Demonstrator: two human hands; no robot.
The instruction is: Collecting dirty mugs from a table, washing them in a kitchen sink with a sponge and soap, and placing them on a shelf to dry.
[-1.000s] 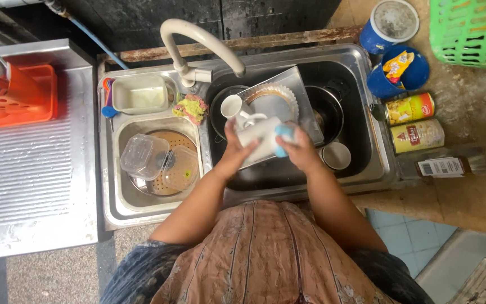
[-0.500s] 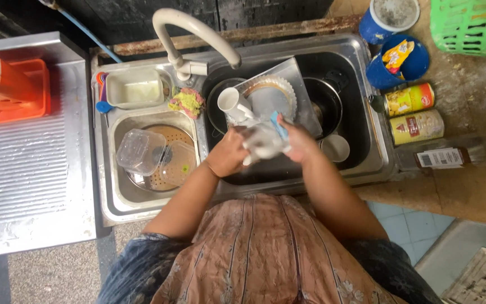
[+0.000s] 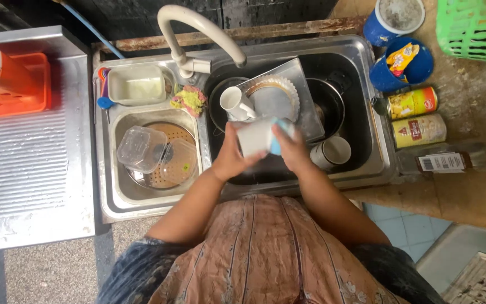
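Note:
I stand at a steel double sink (image 3: pixel 375 169). My left hand (image 3: pixel 229 156) grips a white mug (image 3: pixel 255 137) over the right basin. My right hand (image 3: pixel 292 148) presses a light blue sponge (image 3: pixel 277 138) against the mug's side. Just beyond the mug lie another white mug (image 3: pixel 233 102), a fluted dish (image 3: pixel 274 95) on a steel tray, and a dark pot (image 3: pixel 326 100). A third mug (image 3: pixel 333 152) sits at the basin's right, close to my right wrist.
The white tap (image 3: pixel 198 25) arches over the basins. The left basin holds clear plastic containers (image 3: pixel 142 148) on a strainer, with a white tub (image 3: pixel 137 84) and a scrubber (image 3: pixel 187 99) behind. Two cans (image 3: pixel 413 117), a bottle (image 3: pixel 457 160), blue cups, a green basket (image 3: pixel 476 28) stand right; an orange rack (image 3: pixel 12 84) left.
Both hands have kept hold of the mug and turned it slightly while the sponge hand shifted over its side. The view has drifted a little.

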